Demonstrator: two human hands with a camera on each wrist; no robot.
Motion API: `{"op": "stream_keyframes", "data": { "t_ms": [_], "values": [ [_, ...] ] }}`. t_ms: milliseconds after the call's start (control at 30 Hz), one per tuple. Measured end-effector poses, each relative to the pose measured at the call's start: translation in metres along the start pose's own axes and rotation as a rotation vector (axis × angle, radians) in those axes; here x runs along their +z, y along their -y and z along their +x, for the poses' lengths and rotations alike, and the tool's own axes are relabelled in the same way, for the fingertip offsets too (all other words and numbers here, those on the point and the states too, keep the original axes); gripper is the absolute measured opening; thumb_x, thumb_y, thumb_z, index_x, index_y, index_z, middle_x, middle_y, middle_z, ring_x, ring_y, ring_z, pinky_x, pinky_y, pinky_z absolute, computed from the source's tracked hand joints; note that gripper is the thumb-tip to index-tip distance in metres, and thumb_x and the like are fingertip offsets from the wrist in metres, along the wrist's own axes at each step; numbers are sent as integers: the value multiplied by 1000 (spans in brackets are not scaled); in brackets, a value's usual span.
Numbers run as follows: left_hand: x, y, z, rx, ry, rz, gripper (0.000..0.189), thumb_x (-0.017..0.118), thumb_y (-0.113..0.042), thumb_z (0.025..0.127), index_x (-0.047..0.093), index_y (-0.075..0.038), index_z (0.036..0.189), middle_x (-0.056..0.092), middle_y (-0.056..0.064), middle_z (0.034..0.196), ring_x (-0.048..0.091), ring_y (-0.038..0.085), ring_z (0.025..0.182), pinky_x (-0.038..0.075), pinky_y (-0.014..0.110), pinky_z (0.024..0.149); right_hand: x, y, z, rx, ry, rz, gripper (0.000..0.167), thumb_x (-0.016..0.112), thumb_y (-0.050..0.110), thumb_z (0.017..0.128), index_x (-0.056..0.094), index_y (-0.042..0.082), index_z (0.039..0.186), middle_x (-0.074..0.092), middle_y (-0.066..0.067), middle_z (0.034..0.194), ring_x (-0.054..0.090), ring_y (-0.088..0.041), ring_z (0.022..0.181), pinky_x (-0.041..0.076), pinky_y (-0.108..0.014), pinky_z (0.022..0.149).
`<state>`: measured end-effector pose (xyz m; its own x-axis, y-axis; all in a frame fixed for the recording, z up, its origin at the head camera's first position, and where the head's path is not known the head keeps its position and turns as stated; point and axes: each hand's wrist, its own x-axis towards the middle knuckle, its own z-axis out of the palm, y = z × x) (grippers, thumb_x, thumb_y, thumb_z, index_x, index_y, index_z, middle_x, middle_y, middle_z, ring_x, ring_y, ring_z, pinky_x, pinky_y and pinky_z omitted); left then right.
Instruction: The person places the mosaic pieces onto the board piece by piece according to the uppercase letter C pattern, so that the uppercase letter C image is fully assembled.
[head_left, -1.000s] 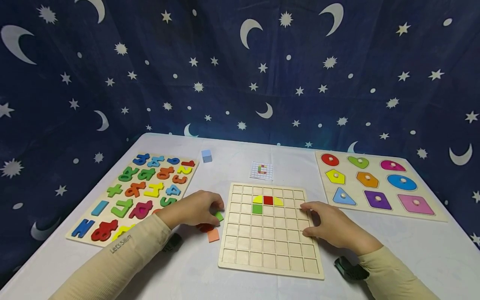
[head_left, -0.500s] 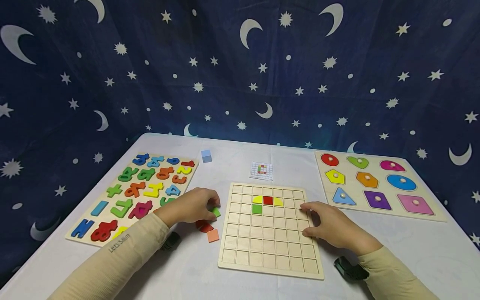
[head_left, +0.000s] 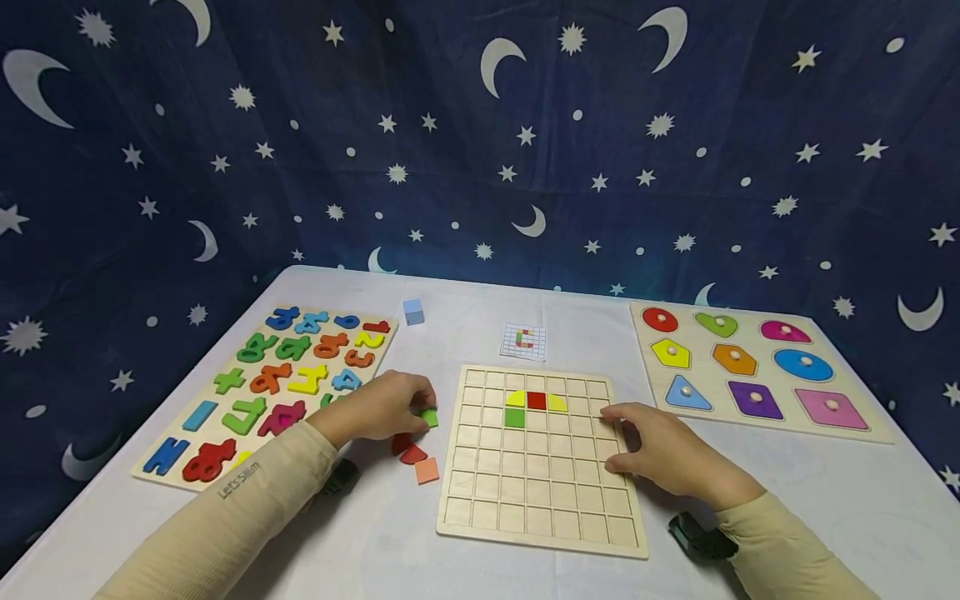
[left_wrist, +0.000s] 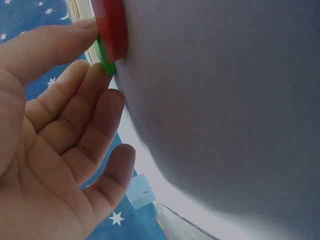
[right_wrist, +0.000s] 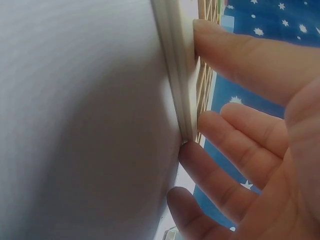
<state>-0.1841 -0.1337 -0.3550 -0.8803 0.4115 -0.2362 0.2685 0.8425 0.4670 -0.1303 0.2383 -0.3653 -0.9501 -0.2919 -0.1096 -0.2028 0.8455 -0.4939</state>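
Left hand (head_left: 382, 408) pinching green block (head_left: 428, 417) by edges: small, light, hard, smooth wood. Right hand (head_left: 660, 450), fingers spread, pressing grid board (head_left: 540, 500) on bench.

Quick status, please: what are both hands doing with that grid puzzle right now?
Left hand pinches a green tile beside the grid board. Right hand rests on the board's right edge. Loose red and orange tiles lie nearby; nothing in the way.
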Motion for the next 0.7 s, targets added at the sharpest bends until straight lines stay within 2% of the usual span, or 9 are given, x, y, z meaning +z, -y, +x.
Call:
{"op": "stream_keyframes", "data": {
  "t_ms": [200, 400, 700],
  "values": [
    [-1, -3, 2, 42, 1, 0, 20, 80, -9, 84, 67, -13, 99, 59, -2, 86, 55, 17, 84, 48, 30, 75, -1, 0, 0, -6, -1, -1, 66, 86, 22, 79, 58, 3, 136, 56, -17, 138, 49, -40, 129, 37, -58, 105],
    [0, -14, 3, 72, -7, -6, 19, 79, -9, 85, 67, -12, 100, 60, -2, 86, 55, 16, 83, 47, 29, 73, -1, 1, 0, -2, 5, -7, 66, 86, 23, 79, 58, 4, 136, 56, -17, 138, 49, -40, 129, 37, -59, 105],
    [7, -34, 6, 202, -18, 4, 18, 78, -9, 86, 68, -12, 101, 63, -5, 89, 55, 15, 82, 48, 32, 78, -1, 2, 0, -2, 5, 0, 66, 86, 23, 79, 58, 3, 136, 56, -18, 137, 50, -40, 128, 37, -59, 105]
  ]
}}
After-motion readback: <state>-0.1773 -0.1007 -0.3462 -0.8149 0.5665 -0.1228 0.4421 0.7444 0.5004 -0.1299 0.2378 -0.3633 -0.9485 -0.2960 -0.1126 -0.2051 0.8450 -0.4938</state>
